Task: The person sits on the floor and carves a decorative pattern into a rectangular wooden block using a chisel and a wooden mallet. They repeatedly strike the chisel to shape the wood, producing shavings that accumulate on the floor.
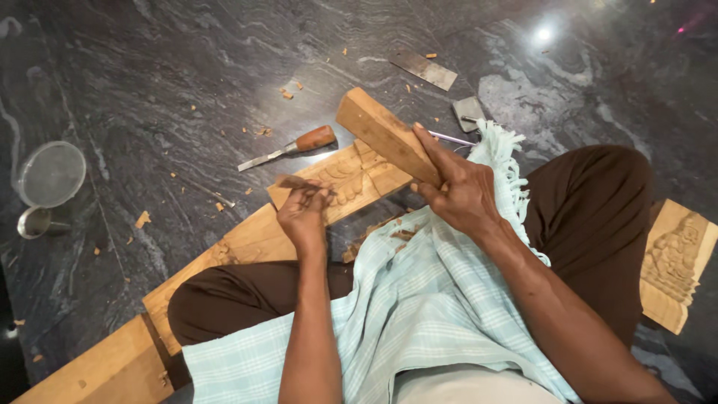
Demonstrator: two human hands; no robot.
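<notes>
Dark marble floor point(149, 90), strewn with wood chips | carved wooden plank point(351, 183) across the sitter's lap, on the floor | right hand point(460, 191) closed round wooden mallet block point(385, 142), raised over the plank | left hand point(303, 213) pinching small chisel point(295, 182) against the carving | spare chisel point(288, 150) lying just beyond

Pale blue checked cloth point(419, 299); brown trousers point(591, 217); black marbled floor point(149, 75)

Raised wooden mallet point(385, 136), chisel point(293, 182) on carving point(351, 179)
</notes>
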